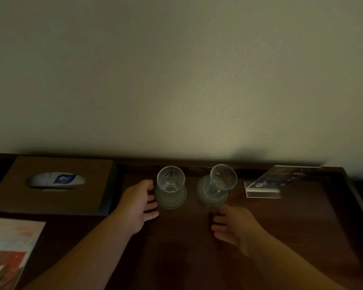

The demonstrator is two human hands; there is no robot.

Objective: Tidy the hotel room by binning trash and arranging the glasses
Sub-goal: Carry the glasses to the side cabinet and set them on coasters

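Note:
Two clear glasses stand upright on round coasters near the back of a dark wooden table [187, 248]. The left glass [170, 179] rests on the left coaster [170, 200]. The right glass [221, 180] rests on the right coaster [203, 188]. My left hand [138, 204] lies just left of the left coaster, its fingertips at the coaster's rim, holding nothing. My right hand [233, 225] hovers in front of the right coaster, fingers spread and empty.
A brown tissue box [57, 195] with a white tissue showing sits at the back left. A clear acrylic card stand [266, 185] leans at the back right. A colourful booklet [6, 248] lies at the front left. A plain wall rises behind the table.

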